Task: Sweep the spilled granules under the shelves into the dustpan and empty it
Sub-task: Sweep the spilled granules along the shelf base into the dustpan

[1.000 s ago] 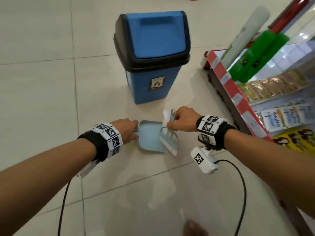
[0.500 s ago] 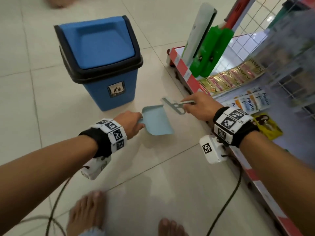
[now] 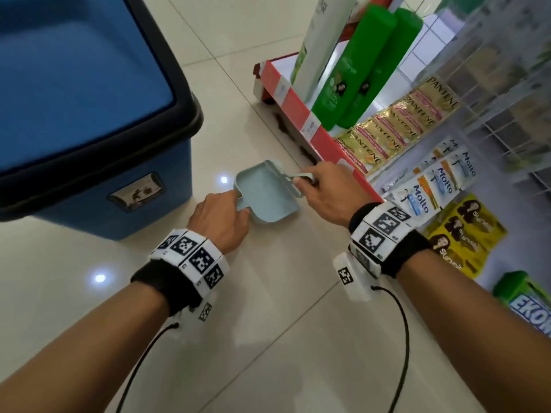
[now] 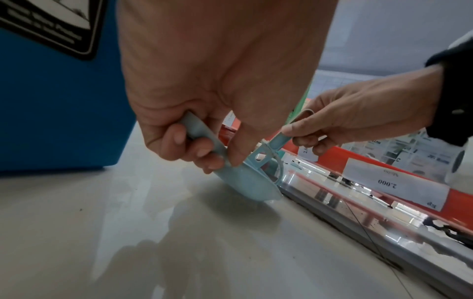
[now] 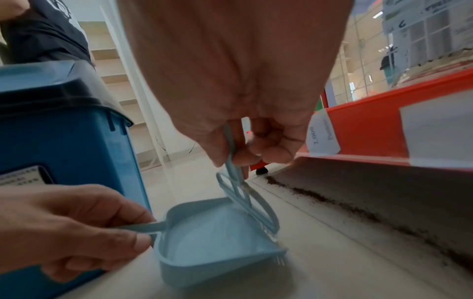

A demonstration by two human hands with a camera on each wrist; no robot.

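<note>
A small pale-blue dustpan lies on the tiled floor beside the bottom shelf, its mouth toward the shelf. My left hand grips its short handle. My right hand pinches the handle of a matching small brush, whose head stands at the pan's mouth. Dark granules lie in a strip along the base of the shelf. The pan's inside looks bare.
A blue bin with a black rim stands just left of the dustpan. The red-edged shelf on the right carries green bottles and sachets, with price tags on its edge. Cables trail from both wrists.
The view has dropped closer to the floor. The dustpan has moved right, up to the shelf's edge, and the brush has come down from above it to its mouth.
</note>
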